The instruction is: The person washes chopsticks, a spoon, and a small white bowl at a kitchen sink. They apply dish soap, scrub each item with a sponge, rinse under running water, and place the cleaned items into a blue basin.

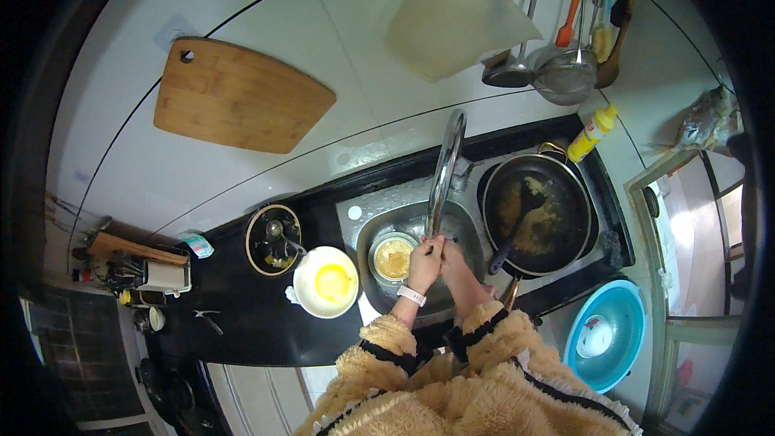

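My left hand [424, 263], with a pale band at the wrist, and my right hand [451, 258] meet over the steel sink [376, 225]. Both are directly below the spout of a chrome faucet [446, 169], fingers together. Something small and dark shows at the fingers of the left hand; what it is I cannot make out. Left of my hands, a metal bowl [392, 258] with cloudy yellowish contents sits in the basin. A dark wok [563, 224] stands right of the basin, with food residue inside and a dark spatula [519, 227] resting in it.
On the black counter are a white bowl [307, 266] with yellow liquid, a dark-bottomed pot [258, 231] holding a ladle, and a peeler-like tool [209, 320]. A yellow bottle [590, 136] stands behind the wok. A blue basin [629, 315] is low right. A cutting board [242, 94] hangs on the wall.
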Available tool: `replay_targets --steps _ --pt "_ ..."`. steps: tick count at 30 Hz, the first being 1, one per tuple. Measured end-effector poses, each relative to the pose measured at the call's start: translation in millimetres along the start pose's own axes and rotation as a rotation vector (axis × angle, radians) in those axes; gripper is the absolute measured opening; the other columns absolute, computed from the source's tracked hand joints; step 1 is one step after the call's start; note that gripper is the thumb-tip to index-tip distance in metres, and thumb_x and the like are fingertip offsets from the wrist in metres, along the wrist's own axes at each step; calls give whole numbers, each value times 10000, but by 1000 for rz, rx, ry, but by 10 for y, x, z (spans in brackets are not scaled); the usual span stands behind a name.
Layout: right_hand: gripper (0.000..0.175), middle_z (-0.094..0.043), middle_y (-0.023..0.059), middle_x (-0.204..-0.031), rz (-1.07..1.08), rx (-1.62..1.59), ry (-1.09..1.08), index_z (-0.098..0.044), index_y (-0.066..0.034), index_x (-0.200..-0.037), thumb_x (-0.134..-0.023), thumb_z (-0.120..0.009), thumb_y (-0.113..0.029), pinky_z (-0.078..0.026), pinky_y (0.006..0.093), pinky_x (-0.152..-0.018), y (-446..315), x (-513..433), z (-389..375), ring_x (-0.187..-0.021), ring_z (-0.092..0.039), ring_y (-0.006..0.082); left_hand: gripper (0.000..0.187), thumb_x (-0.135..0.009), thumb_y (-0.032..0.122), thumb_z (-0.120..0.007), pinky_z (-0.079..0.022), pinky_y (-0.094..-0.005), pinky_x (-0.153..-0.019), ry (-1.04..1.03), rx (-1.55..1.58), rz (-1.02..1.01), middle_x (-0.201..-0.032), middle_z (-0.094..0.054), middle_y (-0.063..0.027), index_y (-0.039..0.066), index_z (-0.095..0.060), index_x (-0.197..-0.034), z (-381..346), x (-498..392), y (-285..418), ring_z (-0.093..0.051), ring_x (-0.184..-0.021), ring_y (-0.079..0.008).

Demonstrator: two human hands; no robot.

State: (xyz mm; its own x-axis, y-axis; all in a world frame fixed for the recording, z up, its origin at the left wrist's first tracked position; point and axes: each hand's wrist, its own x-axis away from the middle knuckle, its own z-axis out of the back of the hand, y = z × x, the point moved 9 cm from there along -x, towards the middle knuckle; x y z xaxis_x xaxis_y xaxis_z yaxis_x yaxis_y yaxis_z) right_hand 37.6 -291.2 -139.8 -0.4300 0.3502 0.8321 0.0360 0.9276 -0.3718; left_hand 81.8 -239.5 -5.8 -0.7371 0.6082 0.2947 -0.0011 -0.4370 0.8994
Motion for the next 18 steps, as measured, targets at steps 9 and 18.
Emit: replay_targets --steps 9,18 --pt "189 -559 130 -749 101 -4 132 -529 21 -847 -854 -376 -90 -474 381 -514 -114 -66 113 -611 -561 249 230 -847 133 -523 -457 -271 -617 143 -126 -193 -812 -646 -141 27 -607 -1034 257 271 220 -631 -712 -218" --pt "141 -511 88 -653 -87 -26 -18 -512 -22 -799 -823 -376 -45 -455 356 -462 55 107 -38 -542 -528 214 161 -789 124 -547 -468 -411 -559 112 -724 -289 -678 -591 -176 100 -629 -926 302 167 459 -599 -623 -307"
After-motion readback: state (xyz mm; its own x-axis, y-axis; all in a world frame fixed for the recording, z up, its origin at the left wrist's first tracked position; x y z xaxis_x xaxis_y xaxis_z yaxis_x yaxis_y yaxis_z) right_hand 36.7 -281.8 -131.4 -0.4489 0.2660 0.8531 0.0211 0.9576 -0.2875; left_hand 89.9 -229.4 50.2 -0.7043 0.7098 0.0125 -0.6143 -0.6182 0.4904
